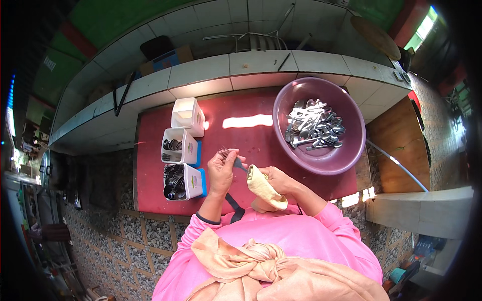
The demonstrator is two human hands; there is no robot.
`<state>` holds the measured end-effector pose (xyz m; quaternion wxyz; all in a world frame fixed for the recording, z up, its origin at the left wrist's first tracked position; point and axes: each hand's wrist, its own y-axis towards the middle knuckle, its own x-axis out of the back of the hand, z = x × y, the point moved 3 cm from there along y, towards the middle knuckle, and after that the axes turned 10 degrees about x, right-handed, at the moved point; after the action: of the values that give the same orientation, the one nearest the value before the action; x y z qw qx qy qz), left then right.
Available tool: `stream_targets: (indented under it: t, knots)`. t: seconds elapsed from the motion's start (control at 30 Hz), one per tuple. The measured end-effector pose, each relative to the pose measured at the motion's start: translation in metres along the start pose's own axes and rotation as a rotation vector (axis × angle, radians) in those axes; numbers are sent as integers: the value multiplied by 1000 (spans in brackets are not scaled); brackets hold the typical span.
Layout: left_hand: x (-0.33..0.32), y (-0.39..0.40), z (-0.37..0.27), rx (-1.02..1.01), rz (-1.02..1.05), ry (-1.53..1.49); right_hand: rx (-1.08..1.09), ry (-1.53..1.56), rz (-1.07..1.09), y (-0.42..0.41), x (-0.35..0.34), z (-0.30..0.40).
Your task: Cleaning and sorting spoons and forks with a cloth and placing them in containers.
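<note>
My left hand (222, 167) grips a metal fork (238, 163) near its tined end, with the tines pointing up and left. My right hand (276, 181) holds a folded yellow cloth (263, 188) against the fork's handle end, which the cloth partly hides. To the right stands a purple plastic basin (280, 146) with a heap of spoons and other metal cutlery (316, 122) in it. Left of my hands is a row of white plastic containers: the nearest (194, 182) and the middle one (191, 148) hold cutlery, and the far one (196, 118) shows no cutlery.
All this stands on a red-topped table (233, 105). A white-tiled ledge (203, 71) runs along its far side, with a dark stick (284, 62) on it. A wooden panel (399, 146) and a pale hose (395, 161) are at the right.
</note>
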<state>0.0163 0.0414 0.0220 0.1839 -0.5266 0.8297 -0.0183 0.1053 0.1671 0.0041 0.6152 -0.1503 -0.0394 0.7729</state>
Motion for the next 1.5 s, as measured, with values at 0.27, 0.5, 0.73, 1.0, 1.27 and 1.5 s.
stream_targets:
  t: [0.27,0.5,0.73,1.0,1.27,1.5]
  knots:
    - [26,-10,-40,-144,-174,-81,131,-68,88,2,9,15]
    - [130,-24,-117,-560,-662,177,29,32,-136,-28,51,-25]
    - [172,6,-75,-506,-751,402,16,-9,-177,-29,50,-17]
    - [203,30,-32,-231,-803,1091,29,-31,-200,-38,54,-21]
    - [201,33,-26,-127,-776,1420,92,-103,-319,-39,69,-23]
    - [187,28,-41,-46,-798,1343,194,-32,-490,-33,112,-4]
